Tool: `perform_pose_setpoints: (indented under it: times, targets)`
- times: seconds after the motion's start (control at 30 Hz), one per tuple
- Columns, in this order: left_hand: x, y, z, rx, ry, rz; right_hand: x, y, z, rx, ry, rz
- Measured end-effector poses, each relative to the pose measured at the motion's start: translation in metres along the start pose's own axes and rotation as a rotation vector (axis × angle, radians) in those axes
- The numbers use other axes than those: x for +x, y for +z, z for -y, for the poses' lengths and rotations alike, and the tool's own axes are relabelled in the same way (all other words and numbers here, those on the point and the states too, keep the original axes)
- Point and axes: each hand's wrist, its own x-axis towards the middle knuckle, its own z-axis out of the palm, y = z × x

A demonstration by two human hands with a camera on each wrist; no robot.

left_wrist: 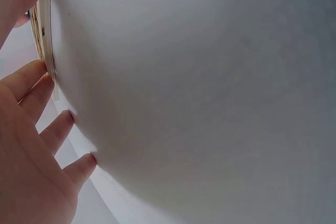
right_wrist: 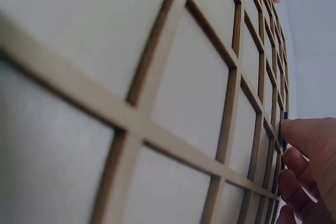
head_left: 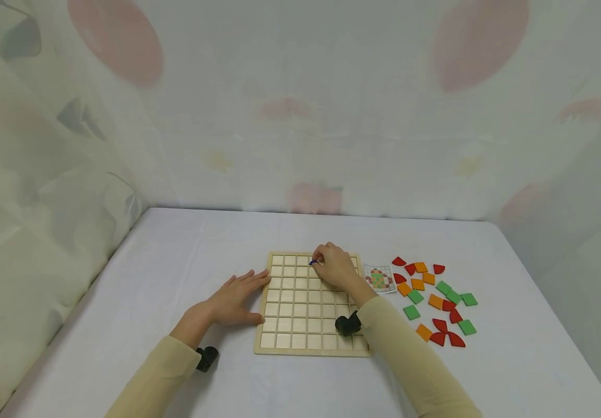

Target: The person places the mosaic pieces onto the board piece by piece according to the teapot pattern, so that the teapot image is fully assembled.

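Observation:
A square wooden grid board lies flat on the white table. My left hand rests at its left edge with fingers spread; in the left wrist view the thumb and a fingertip touch the rim and other fingertips rest on the table. Over the upper part of the board, my right hand pinches a small dark blue piece, whose full shape is hidden by the fingers. The right wrist view shows this blue piece edge-on at the thumb, close to the grid. The right forearm covers the board's right side.
A small printed pattern card lies beside the board's right edge. Farther right are scattered flat pieces: red quarter-circles, orange squares and green squares. A patterned cloth hangs behind the table.

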Motion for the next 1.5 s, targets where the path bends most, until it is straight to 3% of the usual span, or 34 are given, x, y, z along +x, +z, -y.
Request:
perform_pose_setpoints:
  times: [0.27,0.47,0.63,0.93,1.2,1.5]
  targets:
    - [0.000,-0.001,0.000,-0.006,-0.007,0.007,-0.001,-0.007,0.000,0.025,-0.021,0.047]
    - [0.000,-0.002,0.001,-0.001,-0.008,0.004,-0.010,-0.025,0.000,0.027,-0.098,0.091]
    - [0.001,-0.002,0.002,-0.008,-0.008,0.006,-0.027,-0.040,-0.004,-0.042,-0.197,0.058]
    - [0.001,-0.002,0.002,-0.008,-0.014,0.013,-0.068,-0.071,-0.028,0.036,-0.274,0.053]
    - [0.001,-0.001,0.002,-0.018,-0.013,0.004,-0.099,-0.096,-0.056,0.085,-0.248,-0.038]
    - [0.001,0.000,0.000,-0.033,-0.024,0.003,-0.144,-0.106,-0.085,0.067,-0.197,-0.099]
